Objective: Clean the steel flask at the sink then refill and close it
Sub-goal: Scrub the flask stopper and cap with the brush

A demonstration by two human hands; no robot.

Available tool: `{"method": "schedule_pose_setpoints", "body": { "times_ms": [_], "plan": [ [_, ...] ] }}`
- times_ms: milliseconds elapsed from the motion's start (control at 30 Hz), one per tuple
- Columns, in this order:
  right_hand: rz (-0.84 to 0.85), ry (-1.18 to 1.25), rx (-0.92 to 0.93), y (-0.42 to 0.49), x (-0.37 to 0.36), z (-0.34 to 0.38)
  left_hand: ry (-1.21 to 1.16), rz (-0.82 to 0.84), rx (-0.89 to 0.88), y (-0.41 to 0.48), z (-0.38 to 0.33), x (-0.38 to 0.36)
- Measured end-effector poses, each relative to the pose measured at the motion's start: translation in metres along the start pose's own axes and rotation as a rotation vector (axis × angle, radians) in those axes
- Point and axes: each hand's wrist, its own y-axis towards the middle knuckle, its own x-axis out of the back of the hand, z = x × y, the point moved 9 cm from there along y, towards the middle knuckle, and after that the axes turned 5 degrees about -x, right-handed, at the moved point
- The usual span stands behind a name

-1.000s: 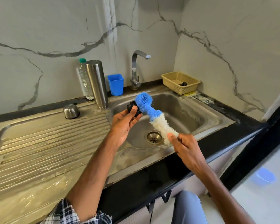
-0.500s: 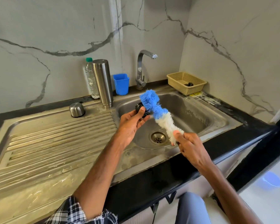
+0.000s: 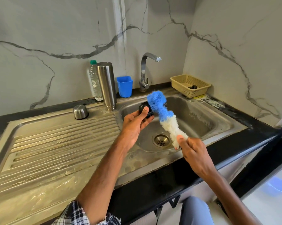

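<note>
Cleaning step: small black round stopper (image 3: 144, 108) is pinched in left hand (image 3: 135, 125); blue-and-white bristle brush (image 3: 164, 116), gripped by right hand (image 3: 192, 148), is laid against it. Tall cylindrical steel flask (image 3: 107, 86) stands beyond left grip, untouched. Rinsing is likely needed next.

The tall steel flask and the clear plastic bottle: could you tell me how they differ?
The tall steel flask is opaque metal; the clear plastic bottle is see-through. The flask is wider than the bottle. The bottle has a green cap; the flask's top is flat steel. Both stand upright.
</note>
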Motion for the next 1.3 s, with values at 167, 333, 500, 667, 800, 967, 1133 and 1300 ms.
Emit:
{"method": "schedule_pose_setpoints", "body": {
  "times_ms": [167, 333, 500, 667, 800, 967, 1133, 1300],
  "plan": [
    [-0.061, -0.019, -0.004, 0.001, 0.008, 0.007, 0.051, 0.044, 0.008, -0.001, 0.002, -0.004],
    [-0.042, -0.017, -0.007, 0.002, 0.006, 0.006, 0.027, 0.032, 0.008, 0.002, 0.001, 0.002],
    [-0.024, 0.002, 0.008, 0.001, 0.006, 0.003, -0.065, -0.028, -0.002, 0.002, -0.003, 0.005],
    [-0.066, -0.061, -0.011, 0.004, 0.009, -0.002, -0.106, -0.013, 0.013, -0.001, -0.002, -0.002],
    [-0.070, -0.031, 0.029, 0.001, 0.013, -0.003, -0.123, -0.025, 0.008, 0.000, -0.004, -0.002],
    [-0.044, -0.055, 0.035, 0.000, 0.008, 0.001, -0.130, -0.032, 0.049, -0.002, 0.003, -0.002],
    [-0.042, -0.058, 0.050, -0.004, 0.005, 0.007, -0.106, -0.006, 0.056, -0.004, 0.005, -0.006],
    [-0.090, -0.074, -0.014, -0.002, 0.006, 0.006, -0.105, -0.019, 0.101, -0.006, 0.009, -0.008]
  ]
}}
